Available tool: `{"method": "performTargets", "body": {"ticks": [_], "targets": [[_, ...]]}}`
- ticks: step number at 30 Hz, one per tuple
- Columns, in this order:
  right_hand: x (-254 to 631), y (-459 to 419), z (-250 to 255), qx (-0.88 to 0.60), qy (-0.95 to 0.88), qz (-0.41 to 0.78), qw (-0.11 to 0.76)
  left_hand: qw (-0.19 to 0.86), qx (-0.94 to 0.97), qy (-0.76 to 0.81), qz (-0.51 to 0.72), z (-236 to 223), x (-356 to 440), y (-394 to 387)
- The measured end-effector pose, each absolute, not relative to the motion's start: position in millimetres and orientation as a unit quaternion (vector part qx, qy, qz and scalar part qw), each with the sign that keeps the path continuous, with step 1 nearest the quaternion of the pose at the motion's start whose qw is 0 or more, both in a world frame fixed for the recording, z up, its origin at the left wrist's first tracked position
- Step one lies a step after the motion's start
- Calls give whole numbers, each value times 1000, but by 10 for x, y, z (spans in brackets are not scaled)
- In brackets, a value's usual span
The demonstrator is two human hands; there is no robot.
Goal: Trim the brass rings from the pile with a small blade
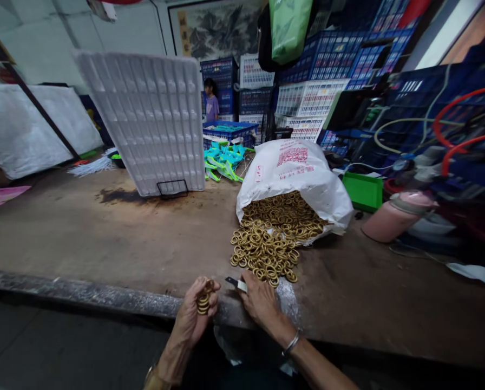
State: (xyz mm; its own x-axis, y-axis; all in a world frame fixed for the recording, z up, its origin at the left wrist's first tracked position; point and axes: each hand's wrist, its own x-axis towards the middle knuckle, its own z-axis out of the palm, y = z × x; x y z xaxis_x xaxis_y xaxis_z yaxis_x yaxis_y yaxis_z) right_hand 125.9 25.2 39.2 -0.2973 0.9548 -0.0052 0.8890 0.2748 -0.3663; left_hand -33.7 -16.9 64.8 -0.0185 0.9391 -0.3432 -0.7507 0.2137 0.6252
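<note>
Several gold-coloured rings [203, 304] are gathered in my left hand [194, 311], its fingers curled round them over the table's front edge. My right hand [261, 302] grips a small knife [241, 285] with a pale handle part and a dark tip that points left, toward the left hand. Just beyond the right hand lies a loose heap of gold rings [264, 249]. The heap spills from the mouth of a white sack [283, 170] with red print, which lies on its side and holds many more rings.
A ribbed, whitish plastic tray [157, 119] leans upright on a black wire stand [172, 188]. Behind the sack lie turquoise and green plastic pieces [226, 158]. To the right are a green tray [363, 190] and a pink bottle [399, 216]. Stacked crates [307, 100] and a person [211, 100] stand farther back.
</note>
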Motion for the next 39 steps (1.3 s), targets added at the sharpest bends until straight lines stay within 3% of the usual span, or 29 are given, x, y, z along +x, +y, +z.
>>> {"method": "performTargets", "body": {"ticks": [10, 19, 28, 39], "targets": [[1208, 179, 296, -596, -785, 127, 107, 727, -17, 370, 578, 418, -390, -160], [1221, 172, 321, -597, -786, 139, 81, 745, 20, 373, 553, 366, -247, -154], [1273, 179, 273, -582, -794, 144, 97, 652, 211, 506, 523, 446, -114, -157], [1323, 134, 480, -545, -778, 242, 198, 611, 356, 561, 431, 382, 52, -79]]}}
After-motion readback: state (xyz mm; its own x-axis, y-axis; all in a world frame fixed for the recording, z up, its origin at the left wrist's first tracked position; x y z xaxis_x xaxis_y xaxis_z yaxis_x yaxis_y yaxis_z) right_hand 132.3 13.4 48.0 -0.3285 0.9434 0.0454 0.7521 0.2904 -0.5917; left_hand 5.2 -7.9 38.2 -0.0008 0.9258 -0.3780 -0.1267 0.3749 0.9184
